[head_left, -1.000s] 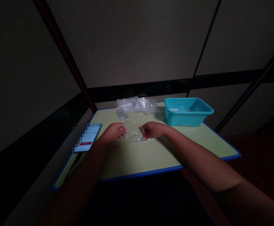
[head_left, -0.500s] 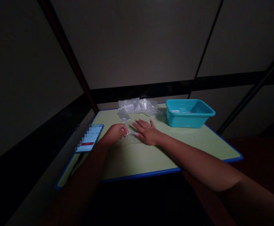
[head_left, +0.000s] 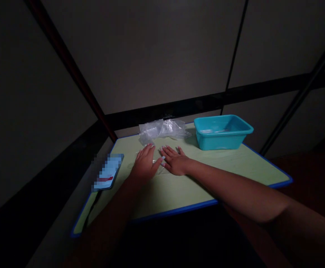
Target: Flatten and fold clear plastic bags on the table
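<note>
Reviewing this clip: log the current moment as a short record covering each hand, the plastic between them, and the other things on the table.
Left hand: palm down, thumb out, over clear plastic
Right hand: palm down, fingers spread, beside the left
Far side: heap of plastic bags
Far right: turquoise tub, contents unclear
Left edge: phone, partly pixelated
Table: pale top, blue edging
</note>
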{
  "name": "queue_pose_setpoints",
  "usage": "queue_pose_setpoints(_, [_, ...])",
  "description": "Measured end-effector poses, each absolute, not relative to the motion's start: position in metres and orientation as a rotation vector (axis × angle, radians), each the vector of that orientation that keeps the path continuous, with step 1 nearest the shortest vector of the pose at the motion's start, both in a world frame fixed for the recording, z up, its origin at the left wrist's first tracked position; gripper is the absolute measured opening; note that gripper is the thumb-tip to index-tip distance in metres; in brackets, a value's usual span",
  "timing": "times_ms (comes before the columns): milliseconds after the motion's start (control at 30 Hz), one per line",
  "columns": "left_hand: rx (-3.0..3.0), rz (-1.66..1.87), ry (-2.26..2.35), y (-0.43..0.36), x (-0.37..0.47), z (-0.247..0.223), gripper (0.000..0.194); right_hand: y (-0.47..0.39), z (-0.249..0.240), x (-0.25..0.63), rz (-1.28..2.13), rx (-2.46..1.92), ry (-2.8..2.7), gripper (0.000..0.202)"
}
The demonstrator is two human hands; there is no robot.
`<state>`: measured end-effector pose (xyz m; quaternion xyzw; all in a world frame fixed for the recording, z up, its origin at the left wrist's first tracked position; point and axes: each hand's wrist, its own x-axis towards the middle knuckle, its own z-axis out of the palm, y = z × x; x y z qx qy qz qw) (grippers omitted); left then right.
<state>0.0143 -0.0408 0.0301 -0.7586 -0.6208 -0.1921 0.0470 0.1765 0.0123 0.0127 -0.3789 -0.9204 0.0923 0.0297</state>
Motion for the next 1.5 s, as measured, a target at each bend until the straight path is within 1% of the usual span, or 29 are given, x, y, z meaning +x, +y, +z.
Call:
queue_pose_setpoints(100, [-2.347, -0.245, -2.022, -0.044, 0.022, 0.015, 0.065, 0.013, 0.015, 0.177, 0.311, -1.151, -2.833, 0.064])
queue_pose_setpoints(200, [-2.342, -0.125, -2.043, -0.047, 0.025, 0.008, 0.064, 0.018, 0.017, 0.18, 0.332, -1.163, -2.804, 0.064])
queue_pose_setpoints(333, [-2.427, -0.138, -1.982, -0.047, 0.031, 0.012, 0.058, 0.028, 0.017, 0.183, 0.281, -1.322, -2.737, 0.065])
queue_pose_setpoints(467, [-2.446, -0.141, -2.01, -0.042, 0.036, 0.012, 0.059, 0.033, 0.015, 0.184, 0.258, -1.401, -2.706, 0.064])
queue_pose_setpoints(633, [-2.462, -0.079, -2.062, -0.036, 0.036, 0.008, 0.059, 0.027, 0.014, 0.182, 0.208, -1.363, -2.7, 0.065])
queue_pose_setpoints(800, [-2.489, 0.046, -2.064, -0.038, 0.035, 0.008, 0.059, 0.017, 0.014, 0.177, 0.263, -1.263, -2.779, 0.065])
queue_pose_setpoints(900, [-2.47, 0.066, -2.098, -0.038, 0.034, 0.008, 0.062, 0.015, 0.014, 0.176, 0.291, -1.285, -2.801, 0.064])
queue_pose_setpoints(1300, [-2.028, 0.076, -2.557, -0.023, -0.006, 0.006, 0.068, 0.021, 0.009, 0.177, 0.344, -1.28, -2.809, 0.064])
queue_pose_setpoints(1433, [-1.821, 0.105, -2.606, -0.023, -0.012, 0.006, 0.065, 0.02, 0.01, 0.177, 0.391, -1.28, -2.8, 0.063])
queue_pose_setpoints(1500, [-1.743, 0.064, -2.569, -0.023, -0.012, 0.008, 0.062, 0.019, 0.013, 0.178, 0.391, -1.266, -2.803, 0.064])
